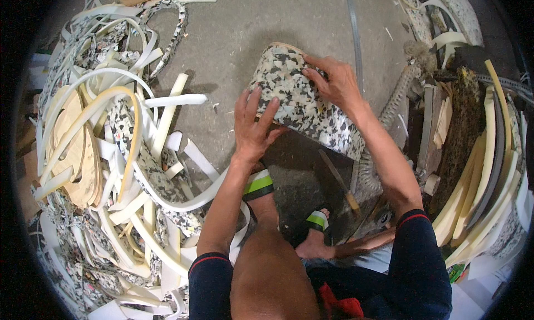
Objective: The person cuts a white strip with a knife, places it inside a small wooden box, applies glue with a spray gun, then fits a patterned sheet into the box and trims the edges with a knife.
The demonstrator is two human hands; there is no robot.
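A sheet of speckled black, white and grey foam (pixel 300 95) lies in front of me, its far left end curved around a tan, wood-like edge (pixel 286 45). My left hand (pixel 253 122) grips its left near side, fingers spread over the top and thumb along the near edge. On the far right side, my right hand (pixel 332 82) is bent over the foam's rim, with fingertips and thumb pressed on it. The foam's right end slopes down toward the floor near my right forearm. What supports the sheet from below is hidden.
Foam strips and speckled offcuts (pixel 139 203) heap up on the left, around curved wooden boards (pixel 75 147). A knife-like tool with a wooden handle (pixel 350 199) lies by my sandalled foot (pixel 318 220). To the right are a ribbed hose (pixel 396 100), a rough log (pixel 461 120) and long foam strips (pixel 484 170).
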